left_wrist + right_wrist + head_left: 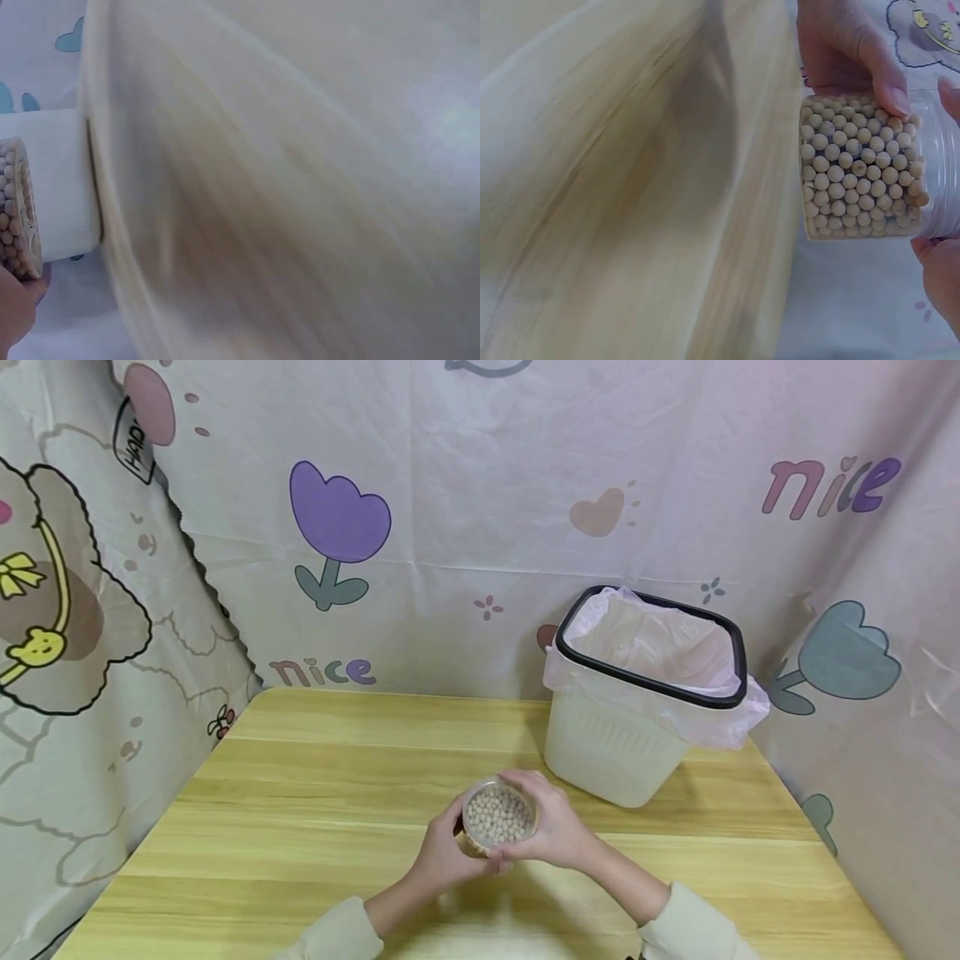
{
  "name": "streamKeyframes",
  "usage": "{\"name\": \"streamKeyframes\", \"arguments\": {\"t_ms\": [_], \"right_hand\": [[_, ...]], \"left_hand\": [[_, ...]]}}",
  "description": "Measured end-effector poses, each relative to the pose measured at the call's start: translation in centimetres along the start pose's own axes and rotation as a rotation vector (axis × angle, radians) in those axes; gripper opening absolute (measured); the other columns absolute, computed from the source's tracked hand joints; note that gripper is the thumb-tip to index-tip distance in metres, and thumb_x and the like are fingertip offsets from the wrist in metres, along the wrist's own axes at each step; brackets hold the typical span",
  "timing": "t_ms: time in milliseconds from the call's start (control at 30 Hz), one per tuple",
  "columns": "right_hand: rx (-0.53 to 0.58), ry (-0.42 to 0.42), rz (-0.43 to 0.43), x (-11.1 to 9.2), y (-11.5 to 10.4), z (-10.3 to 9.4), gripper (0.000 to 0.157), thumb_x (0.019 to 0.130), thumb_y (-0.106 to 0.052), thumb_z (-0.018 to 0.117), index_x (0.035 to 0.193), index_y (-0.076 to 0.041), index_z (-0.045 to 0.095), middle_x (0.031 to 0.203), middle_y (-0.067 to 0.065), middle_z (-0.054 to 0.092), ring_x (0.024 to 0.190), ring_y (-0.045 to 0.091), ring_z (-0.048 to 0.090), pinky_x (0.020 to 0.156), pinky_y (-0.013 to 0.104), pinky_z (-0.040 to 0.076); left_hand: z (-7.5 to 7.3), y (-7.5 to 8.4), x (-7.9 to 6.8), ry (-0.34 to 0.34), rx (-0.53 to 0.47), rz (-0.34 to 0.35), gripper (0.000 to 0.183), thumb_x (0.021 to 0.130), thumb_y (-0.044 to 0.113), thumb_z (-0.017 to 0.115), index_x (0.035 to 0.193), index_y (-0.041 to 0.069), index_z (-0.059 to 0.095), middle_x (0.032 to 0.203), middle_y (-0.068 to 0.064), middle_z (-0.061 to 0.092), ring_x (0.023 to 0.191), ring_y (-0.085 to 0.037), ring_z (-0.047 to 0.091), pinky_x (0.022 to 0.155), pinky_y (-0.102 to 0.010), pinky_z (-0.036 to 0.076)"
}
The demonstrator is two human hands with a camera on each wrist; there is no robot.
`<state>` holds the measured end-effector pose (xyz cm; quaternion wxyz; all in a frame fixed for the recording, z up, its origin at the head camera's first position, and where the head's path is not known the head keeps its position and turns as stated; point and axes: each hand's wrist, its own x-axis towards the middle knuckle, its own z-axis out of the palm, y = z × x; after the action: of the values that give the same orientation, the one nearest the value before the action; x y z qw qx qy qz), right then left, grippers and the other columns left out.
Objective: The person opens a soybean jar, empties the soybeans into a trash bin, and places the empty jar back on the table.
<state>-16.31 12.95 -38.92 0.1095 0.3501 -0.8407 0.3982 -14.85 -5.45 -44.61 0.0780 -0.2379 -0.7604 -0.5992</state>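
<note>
Holding a clear jar [472, 843] of little balls [498, 814], the left hand [448, 860] and right hand [553, 828] are over the tabletop's [300, 793] middle in the head view; a bin [611, 747] stands near the back right corner. The left wrist view shows part of the jar. The right wrist view shows both hands gripping it.

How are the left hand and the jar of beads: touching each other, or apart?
Touching. The right wrist view shows it: the left hand has its thumb against the clear side of the jar of beads.
</note>
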Motion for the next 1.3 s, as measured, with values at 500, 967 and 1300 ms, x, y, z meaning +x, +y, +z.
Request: {"name": "streamKeyframes", "arguments": {"t_ms": [500, 967, 1300], "right_hand": [[0.155, -0.016, 0.043, 0.5, -1.6, -1.2, 0.083, 0.057, -0.02, 0.087, 0.129, -0.002, 0.05, 0.129, 0.013, 0.054, 0.113, 0.025, 0.055, 0.096, 0.033, 0.05], [0.165, -0.205, 0.001, 1.3, -2.0, -2.8, 0.083, 0.061, -0.022, 0.084, 0.133, -0.003, 0.046, 0.134, 0.013, 0.051, 0.116, 0.025, 0.053, 0.099, 0.034, 0.048], [-0.054, -0.201, 0.05, 1.3, -2.9, -2.6, 0.092, 0.063, -0.027, 0.082, 0.136, 0.003, 0.035, 0.138, 0.017, 0.041, 0.125, 0.03, 0.041, 0.1, 0.051, 0.044]], "left_hand": [[-0.8, 1.3, 0.7, -0.001, 0.034, 0.181, 0.083, 0.064, 0.025, 0.083, 0.134, 0.003, 0.043, 0.121, -0.015, 0.06, 0.106, -0.017, 0.06, 0.089, -0.029, 0.054], [-1.3, 2.0, 0.4, -0.04, 0.008, 0.185, 0.086, 0.062, 0.02, 0.085, 0.134, 0.001, 0.042, 0.121, -0.017, 0.059, 0.107, -0.017, 0.06, 0.089, -0.029, 0.054], [-0.8, 1.9, 0.4, 0.018, 0.015, 0.078, 0.084, 0.064, 0.024, 0.083, 0.135, 0.004, 0.043, 0.122, -0.014, 0.059, 0.105, -0.022, 0.061, 0.088, -0.026, 0.054]]}}
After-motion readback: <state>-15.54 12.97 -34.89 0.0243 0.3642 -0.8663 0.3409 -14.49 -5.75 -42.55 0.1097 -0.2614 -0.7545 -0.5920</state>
